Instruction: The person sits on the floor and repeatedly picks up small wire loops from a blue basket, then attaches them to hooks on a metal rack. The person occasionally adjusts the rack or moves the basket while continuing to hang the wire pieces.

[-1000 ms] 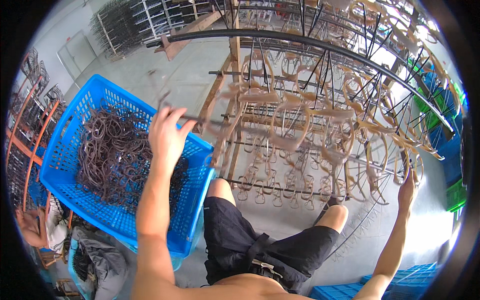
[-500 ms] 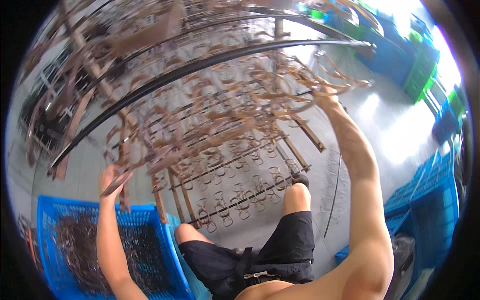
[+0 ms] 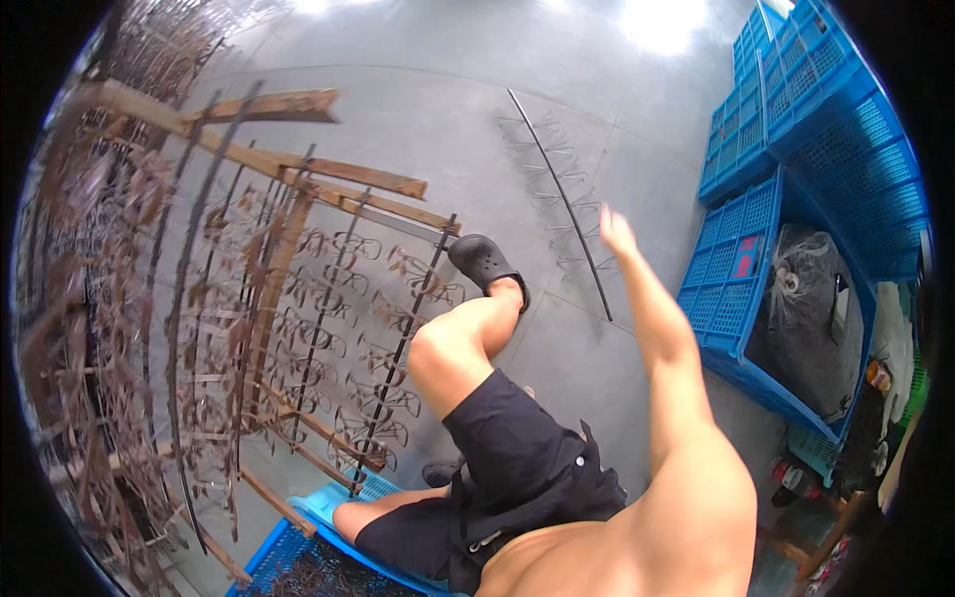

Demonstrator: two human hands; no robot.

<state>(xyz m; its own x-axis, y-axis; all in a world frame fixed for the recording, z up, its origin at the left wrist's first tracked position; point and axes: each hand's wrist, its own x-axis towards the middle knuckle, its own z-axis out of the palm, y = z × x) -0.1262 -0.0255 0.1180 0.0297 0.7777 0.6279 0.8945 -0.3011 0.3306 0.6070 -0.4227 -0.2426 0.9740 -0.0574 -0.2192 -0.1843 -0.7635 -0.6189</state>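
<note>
Head: right hand (image 3: 619, 237) is hovering beside rod (image 3: 557, 195) lying on floor (image 3: 418, 124) at 1 o'clock; fingers (image 3: 605, 223) looking loosely spread, empty. Left hand isn't showing. Looking like a reach, probably calling for lowering, gripping.

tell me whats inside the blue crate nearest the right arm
A dark, crinkled plastic bag takes up much of the blue crate. The bag covers the crate's bottom, and its own contents cannot be made out.

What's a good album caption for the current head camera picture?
Right hand outstretched near a dark pronged rod on the grey floor, blue crates to the right.
</note>
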